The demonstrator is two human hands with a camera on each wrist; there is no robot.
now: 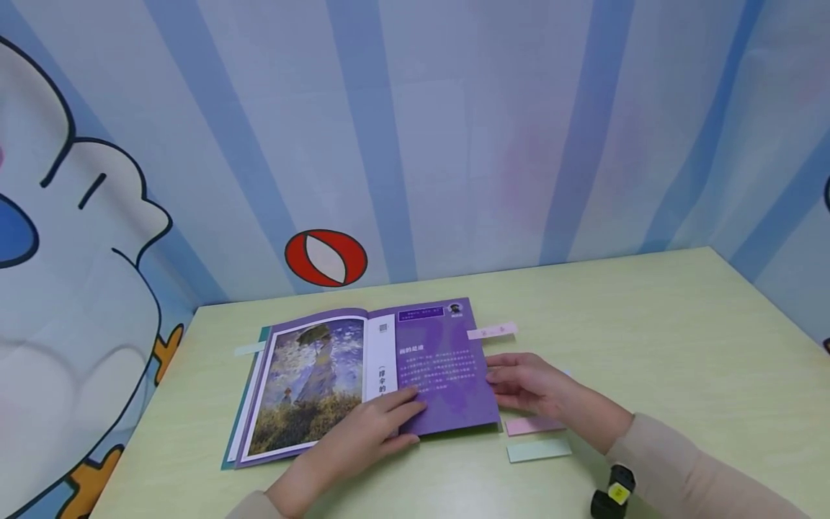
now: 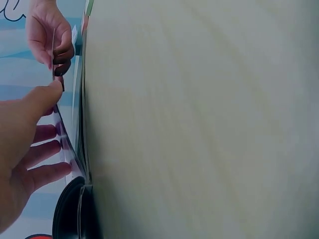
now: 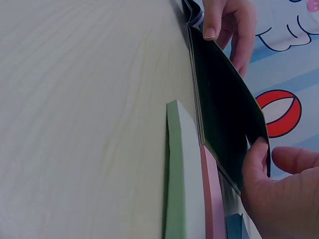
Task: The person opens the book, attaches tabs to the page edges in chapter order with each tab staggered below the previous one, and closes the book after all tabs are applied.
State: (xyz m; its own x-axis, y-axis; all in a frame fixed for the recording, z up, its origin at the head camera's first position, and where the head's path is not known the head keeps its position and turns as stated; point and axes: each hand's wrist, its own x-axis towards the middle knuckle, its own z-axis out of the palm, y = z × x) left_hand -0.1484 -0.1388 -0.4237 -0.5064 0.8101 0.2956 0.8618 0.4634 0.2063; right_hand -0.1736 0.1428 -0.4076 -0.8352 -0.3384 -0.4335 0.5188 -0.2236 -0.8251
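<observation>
An open book [image 1: 447, 404] lies on the table, a painting on its left page [image 1: 305, 393] and white print on its purple right page. My left hand [image 1: 369, 429] rests across the lower middle of the book, fingers extended onto the purple page. At the outer edge my right hand [image 1: 528, 382] pinches that page, which stands raised off the leaves below in the right wrist view, its dark underside [image 3: 219, 84] showing. A pink paper tab [image 1: 493, 331] sticks out above my right hand, and a pale tab [image 1: 249, 349] at the left edge.
Close below my right hand lie a pink sticky-note pad [image 1: 534, 425] and a green one [image 1: 538, 451]. A blue pad [image 3: 236, 226] shows beyond them in the right wrist view. Behind the table [image 1: 648, 324] hangs a striped blue backdrop [image 1: 441, 144] with cartoon figures.
</observation>
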